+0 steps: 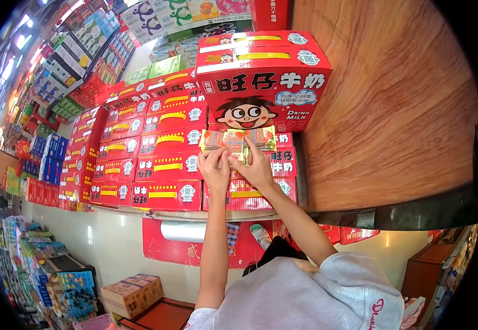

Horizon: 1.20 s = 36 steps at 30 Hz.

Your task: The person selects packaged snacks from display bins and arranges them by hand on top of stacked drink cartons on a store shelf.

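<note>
Several small yellow-edged packets [212,138] lie side by side on the red milk cartons, just below the large upright red milk box [266,82] with a cartoon face. My left hand [215,168] is at the lower left edge of the packets, its fingers bent together near the middle one. My right hand [255,168] presses on the middle and right packets, with its index finger stretched up and its thumb near my left hand. What lies under the fingertips is partly hidden.
Stacked red milk cartons [168,165] with yellow handles reach left. A wooden counter [382,110] stands at the right. Brown cardboard boxes [133,297] sit on the floor at the lower left. Packed shelves [65,60] line the far left. A red mat [164,253] lies below.
</note>
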Motion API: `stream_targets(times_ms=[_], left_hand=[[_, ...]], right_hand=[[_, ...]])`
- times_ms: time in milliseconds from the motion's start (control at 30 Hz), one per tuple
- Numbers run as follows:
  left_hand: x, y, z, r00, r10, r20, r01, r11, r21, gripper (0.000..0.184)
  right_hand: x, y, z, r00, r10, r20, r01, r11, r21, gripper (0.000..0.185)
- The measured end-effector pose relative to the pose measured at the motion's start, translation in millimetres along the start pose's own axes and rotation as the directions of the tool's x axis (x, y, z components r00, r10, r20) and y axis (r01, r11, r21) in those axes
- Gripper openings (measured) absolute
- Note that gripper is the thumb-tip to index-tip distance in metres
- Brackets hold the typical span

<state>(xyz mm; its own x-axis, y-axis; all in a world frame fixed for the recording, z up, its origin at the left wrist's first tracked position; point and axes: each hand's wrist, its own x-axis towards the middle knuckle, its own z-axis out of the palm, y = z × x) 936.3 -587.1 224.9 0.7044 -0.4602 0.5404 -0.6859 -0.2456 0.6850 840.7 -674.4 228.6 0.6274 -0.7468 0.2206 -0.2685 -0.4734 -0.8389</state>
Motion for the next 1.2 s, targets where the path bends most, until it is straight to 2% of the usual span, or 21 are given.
stream_targets(times_ms=[133,300,400,533,700,800,867,933,1033,1100,1133,1200], left_hand=[[0.3,-0.7,0.1,1.0,0.006,0.003,-0.006,1.0,-0.001,0.009],[-0.7,-1.5,0.7,1.0,-0.023,-0.013,0.023,1.0,-0.002,0.01],[-1.0,-0.8,0.5,1.0,-0.015,-0.005,0.015,1.0,-0.016,0.012],[0.0,1.8,0.0,1.0,-0.014,-0.003,0.014,1.0,-0.028,0.014],[0.9,2.3,0.6,1.0,-0.013,0.023,0.014,0.999,-0.038,0.015],[-0.2,2.6,2.7,0.997,-0.072,0.036,0.074,0.995,-0.063,0.014],[-0.7,3.3,4.3,0.988,-0.144,0.057,0.153,0.969,-0.196,0.013],[0.9,1.8,3.8,0.991,-0.119,0.056,0.128,0.973,-0.192,0.013],[2.1,1.9,3.3,0.993,-0.109,0.056,0.118,0.971,-0.207,0.012],[1.8,0.5,3.7,0.991,-0.124,0.056,0.134,0.965,-0.224,0.012],[2.0,-0.5,3.4,0.993,-0.098,0.061,0.109,0.97,-0.218,0.013],[2.9,-1.2,3.9,0.995,-0.07,0.066,0.083,0.973,-0.214,0.014]], right_hand=[[1.1,-4.5,-4.2,0.994,0.073,0.076,-0.072,0.997,-0.015,0.083],[0.9,0.6,1.0,0.999,-0.047,-0.009,0.046,0.999,-0.025,0.085],[-0.8,2.8,4.5,0.997,-0.065,-0.034,0.065,0.998,-0.001,0.085],[-2.4,6.1,6.3,0.998,-0.063,0.003,0.063,0.998,0.001,0.087],[-2.2,5.7,5.4,0.986,-0.168,-0.022,0.166,0.984,-0.066,0.097],[-2.7,2.9,1.1,0.99,-0.141,0.013,0.142,0.987,-0.079,0.099],[-2.8,3.8,0.1,0.992,-0.125,0.031,0.127,0.989,-0.08,0.099],[-2.4,5.2,1.3,0.992,-0.12,0.038,0.123,0.989,-0.077,0.099],[-1.0,9.4,6.3,0.987,-0.162,-0.004,0.162,0.984,-0.072,0.097],[1.2,9.9,8.1,0.954,-0.284,-0.096,0.275,0.957,-0.095,0.095],[0.3,10.3,7.8,0.954,-0.283,-0.096,0.275,0.957,-0.095,0.095],[-0.4,3.3,2.5,0.995,-0.097,0.008,0.097,0.994,-0.05,0.091]])
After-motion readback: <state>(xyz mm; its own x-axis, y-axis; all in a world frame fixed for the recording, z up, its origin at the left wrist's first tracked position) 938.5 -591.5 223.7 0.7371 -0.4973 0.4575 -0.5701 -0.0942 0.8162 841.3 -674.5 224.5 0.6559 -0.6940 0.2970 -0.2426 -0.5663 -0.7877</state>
